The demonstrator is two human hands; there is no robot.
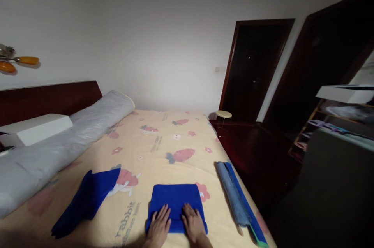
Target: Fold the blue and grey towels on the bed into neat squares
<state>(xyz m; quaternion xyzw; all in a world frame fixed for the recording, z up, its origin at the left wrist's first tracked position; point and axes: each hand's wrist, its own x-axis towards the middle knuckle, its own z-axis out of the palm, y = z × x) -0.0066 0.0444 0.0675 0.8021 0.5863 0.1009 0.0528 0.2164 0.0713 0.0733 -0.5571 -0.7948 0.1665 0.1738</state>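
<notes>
A blue cloth (175, 197), folded into a rough square, lies flat on the bed near me. My left hand (159, 224) rests on its near left part, fingers stretched out and palm down. On the near right part lies my right hand (193, 220), also flat with the fingers extended. Under both hands a folded strip runs along the cloth's near edge. Off to the left, a second blue cloth (87, 197) lies crumpled. To the right, a long grey-blue rolled or folded piece (232, 193) lies beside a blue strip with a green end (248, 209).
The bed (163, 135) wears a cream sheet printed with carrots and rabbits. A long grey roll (96, 119) and a white box (43, 129) lie by the headboard (49, 94). Beyond the bed's right edge stand a round stool (223, 114) and a shelf rack (336, 113).
</notes>
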